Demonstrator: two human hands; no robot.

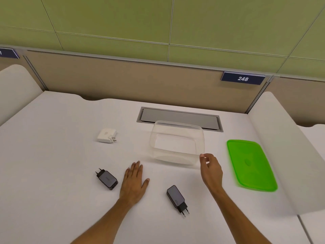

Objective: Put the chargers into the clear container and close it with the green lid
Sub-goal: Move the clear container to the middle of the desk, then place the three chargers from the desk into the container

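Note:
The clear container (177, 128) stands empty in the middle of the white table, and the green lid (251, 164) lies flat to its right. A white charger (106, 135) rests to the container's left. Two dark grey chargers lie nearer to me: one (107, 178) at the left, the other (176, 197) between my arms. My left hand (134, 182) lies flat on the table, palm down, between the two grey chargers. My right hand (210, 167) hovers at the container's near right corner, fingers curled and apart, holding nothing.
A grey cable hatch (179, 115) is set into the table behind the container. White side dividers (274, 138) rise at the right and the left. A beige back panel carries a sign reading 248 (242, 78).

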